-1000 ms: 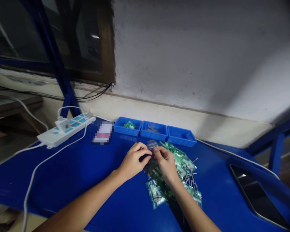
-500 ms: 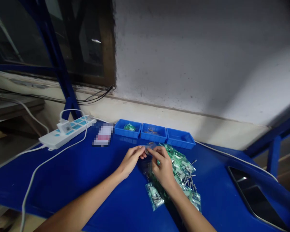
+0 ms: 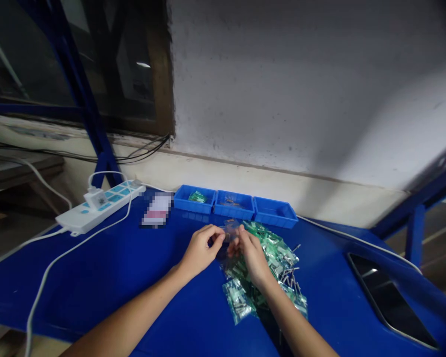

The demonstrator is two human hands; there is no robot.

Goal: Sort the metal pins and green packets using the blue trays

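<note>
Between my hands is a small clear plastic bag (image 3: 230, 231) with something small and brownish in it. My left hand (image 3: 201, 250) pinches the bag's left side between thumb and fingertips. On the other side, my right hand (image 3: 253, 255) holds the bag's right edge, some of its fingers showing dimly through the film. Below and right of my right hand spreads a pile of green-and-clear packets (image 3: 277, 250) with metal pieces inside. Loose metal pins or screws (image 3: 290, 278) lie at the pile's right edge.
Three blue trays stand in a row near the wall: the left tray (image 3: 182, 204) holds green packets, the middle tray (image 3: 232, 213) brownish pieces, beside the right tray (image 3: 275, 218). A white power strip (image 3: 96, 210) with cables lies left, a dark phone (image 3: 390, 300) right, on the blue table (image 3: 134, 267).
My right hand has moved slightly right and its fingers have straightened, away from my left fingertips. The bag is spread wider between the hands. The view has shifted a little.
</note>
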